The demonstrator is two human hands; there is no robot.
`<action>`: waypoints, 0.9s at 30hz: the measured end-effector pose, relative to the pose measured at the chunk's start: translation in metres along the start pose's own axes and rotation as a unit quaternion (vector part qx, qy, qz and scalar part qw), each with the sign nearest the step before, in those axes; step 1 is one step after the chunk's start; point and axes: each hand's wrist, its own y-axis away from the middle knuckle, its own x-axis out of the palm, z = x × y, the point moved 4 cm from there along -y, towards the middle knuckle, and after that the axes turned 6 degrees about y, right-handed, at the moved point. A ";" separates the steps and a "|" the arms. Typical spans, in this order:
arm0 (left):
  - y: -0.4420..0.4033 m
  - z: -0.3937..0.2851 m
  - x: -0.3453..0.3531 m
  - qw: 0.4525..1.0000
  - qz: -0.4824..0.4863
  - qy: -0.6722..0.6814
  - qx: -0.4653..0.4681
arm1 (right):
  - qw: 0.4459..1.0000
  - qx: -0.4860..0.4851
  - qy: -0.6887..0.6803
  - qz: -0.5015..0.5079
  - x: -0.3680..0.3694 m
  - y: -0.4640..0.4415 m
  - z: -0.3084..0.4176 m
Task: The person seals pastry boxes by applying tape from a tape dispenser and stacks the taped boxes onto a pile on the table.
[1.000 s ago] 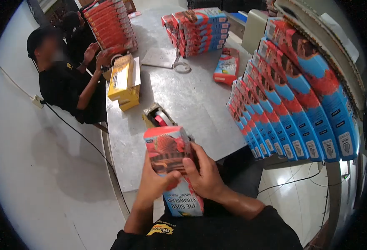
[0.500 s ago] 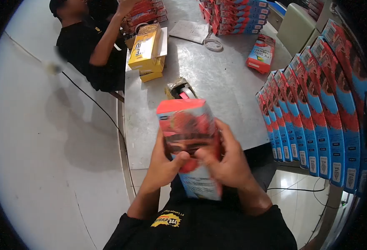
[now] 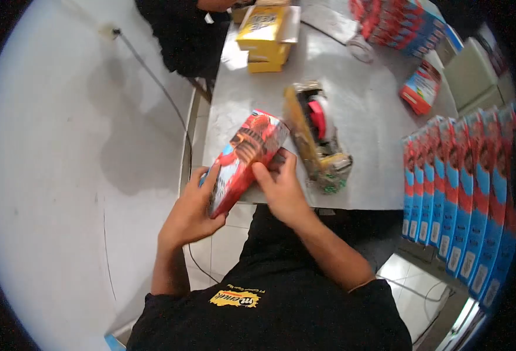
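A red and pale-blue printed carton [image 3: 247, 147] is held tilted above the table's left front edge, its top leaning up and to the right. My left hand [image 3: 194, 209] grips its lower left end, with fingers along the side. On the right side, my right hand [image 3: 282, 188] holds the carton with the thumb on its front and the fingers partly hidden behind it. Just right of the carton lies a tape dispenser [image 3: 316, 131] with a pink and white roll, blurred.
Upright red and blue cartons [image 3: 454, 193] stand in a row at the right. Yellow boxes [image 3: 264, 35] sit at the back left, near another person [image 3: 182, 35]. Further back are stacked cartons [image 3: 401, 26], a single carton [image 3: 422, 88] and a clear tape roll [image 3: 360, 50].
The carton has turned from nearly upright and face-on to a slant, and moved left with both hands. The view has shifted, so the whole tape dispenser now shows.
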 end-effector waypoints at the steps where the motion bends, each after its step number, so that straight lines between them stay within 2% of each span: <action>1: 0.001 0.015 -0.001 0.998 0.001 0.035 0.043 | 0.993 0.068 0.062 0.071 -0.015 0.000 -0.007; 2: 0.005 0.027 -0.003 0.994 0.000 0.071 0.084 | 0.972 0.138 0.128 0.142 -0.031 0.001 -0.004; 3: 0.007 0.037 -0.008 0.988 -0.029 0.096 0.116 | 0.970 0.111 0.172 0.133 -0.046 0.002 0.002; 5: 0.006 0.045 -0.024 0.979 0.012 0.197 0.054 | 0.960 0.094 0.223 0.142 -0.049 0.008 0.021; 7: 0.001 0.057 -0.040 0.971 0.014 0.237 0.038 | 0.937 -0.097 0.310 0.132 -0.041 0.003 0.062; 8: -0.002 0.068 -0.046 0.952 0.009 0.305 -0.005 | 0.933 -0.099 0.316 0.140 -0.036 -0.004 0.063; 9: -0.003 0.077 -0.049 0.928 0.001 0.370 -0.046 | 0.899 -0.218 0.367 0.099 -0.027 -0.011 0.070; 10: -0.007 0.082 -0.049 0.926 -0.007 0.376 -0.045 | 0.848 -0.335 0.407 0.056 -0.021 -0.015 0.075; 11: -0.010 0.087 -0.051 0.918 -0.069 0.390 0.005 | 0.807 -0.355 0.470 0.052 -0.016 -0.022 0.068; 12: -0.011 0.090 -0.053 0.905 -0.132 0.400 0.056 | 0.804 -0.360 0.470 0.058 -0.014 -0.026 0.062; 14: -0.011 0.094 -0.048 0.901 -0.174 0.395 0.042 | 0.759 -0.373 0.524 0.104 -0.009 -0.033 0.046; 16: -0.014 0.102 -0.046 0.901 -0.267 0.342 -0.014 | 0.760 -0.372 0.520 0.115 -0.012 -0.027 0.041; 17: -0.020 0.110 -0.038 0.897 -0.273 0.347 -0.021 | 0.777 -0.338 0.516 0.125 -0.015 -0.023 0.042; 19: -0.031 0.123 -0.031 0.844 -0.387 0.371 0.024 | 0.790 -0.302 0.515 0.142 -0.013 -0.022 0.047; 21: -0.041 0.116 -0.028 0.834 -0.402 0.376 0.028 | 0.834 -0.279 0.456 0.137 -0.006 -0.024 0.057; 22: -0.045 0.111 -0.029 0.828 -0.414 0.375 0.041 | 0.834 -0.279 0.456 0.141 0.000 -0.026 0.062; 24: -0.051 0.107 -0.029 0.833 -0.407 0.373 0.034 | 0.786 -0.297 0.514 0.174 0.014 -0.036 0.068; 25: -0.054 0.103 -0.030 0.846 -0.391 0.361 0.030 | 0.785 -0.301 0.513 0.174 0.019 -0.041 0.067; 27: -0.054 0.101 -0.035 0.858 -0.378 0.347 0.026 | 0.744 -0.276 0.566 0.224 0.028 -0.049 0.056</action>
